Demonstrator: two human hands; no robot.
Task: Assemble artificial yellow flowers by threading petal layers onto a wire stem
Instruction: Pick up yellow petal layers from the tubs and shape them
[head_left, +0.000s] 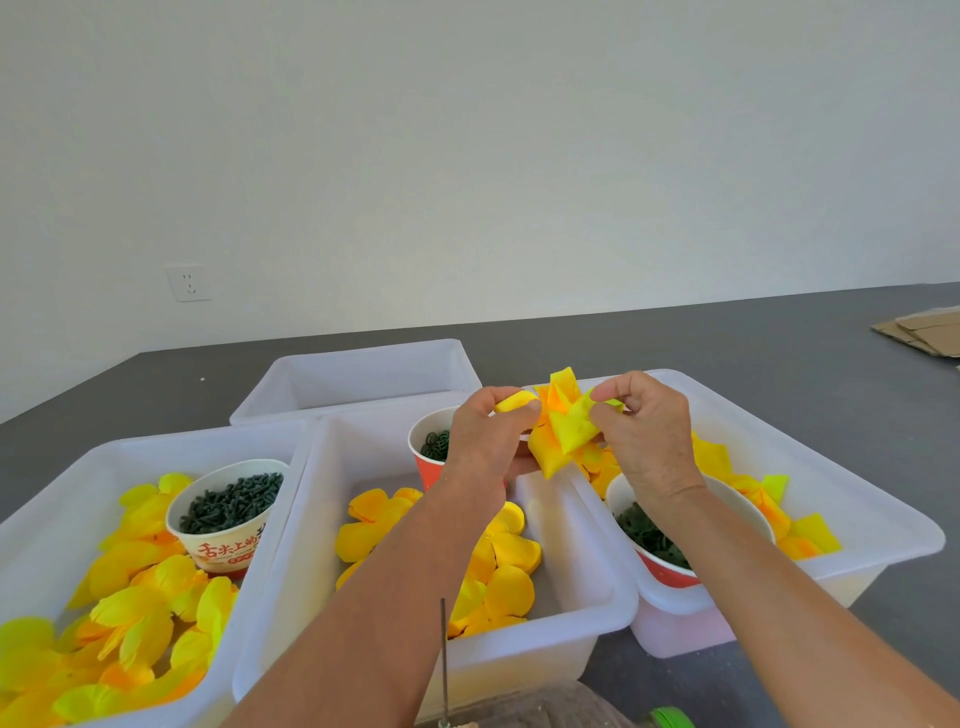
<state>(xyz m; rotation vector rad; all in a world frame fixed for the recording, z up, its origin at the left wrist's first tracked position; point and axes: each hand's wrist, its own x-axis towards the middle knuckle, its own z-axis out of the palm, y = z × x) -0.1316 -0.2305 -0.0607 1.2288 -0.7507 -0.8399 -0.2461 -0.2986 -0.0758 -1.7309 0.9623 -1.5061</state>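
Middle bin (582, 587): white; loose yellow petals inside; below both hands
Petal layer (563, 428): held in the air between the hands, above the bin's far end
Left hand (485, 434): grip pinching the layer's left petal
Right hand (647, 431): grip pinching its right petal
Wire stem (444, 660): upright, near edge, apart from both hands

Two bare forearms were seen ending in the left hand (485, 434) and the right hand (644, 431), with no sleeves, gloves, rings, watch or bracelet worn, and short, unpainted nails shown on the fingertips.
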